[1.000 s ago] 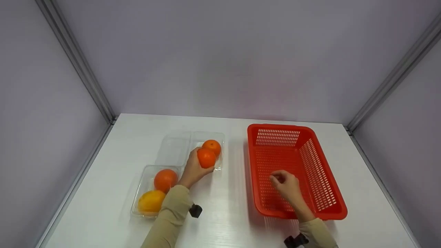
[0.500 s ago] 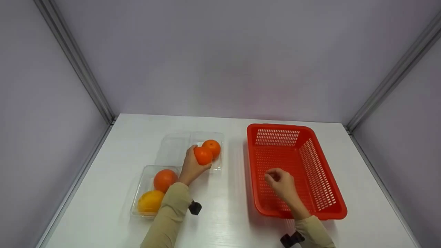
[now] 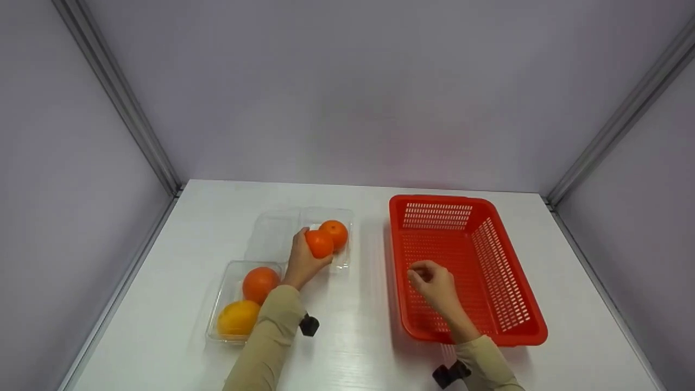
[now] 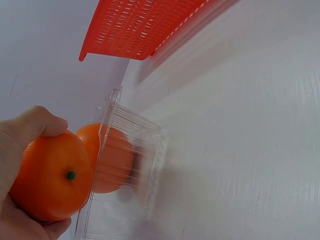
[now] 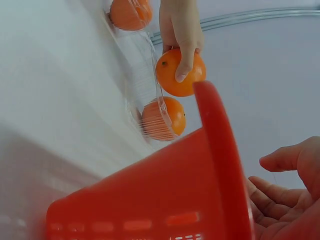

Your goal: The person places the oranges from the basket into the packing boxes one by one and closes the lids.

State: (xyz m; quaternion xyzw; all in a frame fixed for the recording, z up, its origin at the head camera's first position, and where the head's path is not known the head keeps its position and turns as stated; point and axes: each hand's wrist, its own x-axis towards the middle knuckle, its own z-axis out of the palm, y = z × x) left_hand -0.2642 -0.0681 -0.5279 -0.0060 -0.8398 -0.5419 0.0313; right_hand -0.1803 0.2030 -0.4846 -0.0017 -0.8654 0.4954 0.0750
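In the head view my left hand (image 3: 304,262) grips an orange (image 3: 319,244) at the far clear plastic container (image 3: 310,215). A second orange (image 3: 337,232) sits inside that container, just beyond the held one. The left wrist view shows the held orange (image 4: 52,175) with a small green stem nub, thumb and fingers around it, close beside the container's rim (image 4: 106,127). Over the left part of the red basket (image 3: 461,244) hovers my right hand (image 3: 437,286), fingers loosely bent and nothing in them. Its palm (image 5: 295,200) appears beyond the basket's rim in the right wrist view.
Nearer on the left, another clear container (image 3: 218,304) holds an orange (image 3: 260,284) and a yellow fruit (image 3: 238,319). The far container's lid (image 3: 271,233) lies folded back to the left. Grey walls surround the white table (image 3: 347,347) behind and at both sides.
My left hand, with the orange, has shifted slightly left and away from me, closer over the far container. The right hand has drifted left above the basket.
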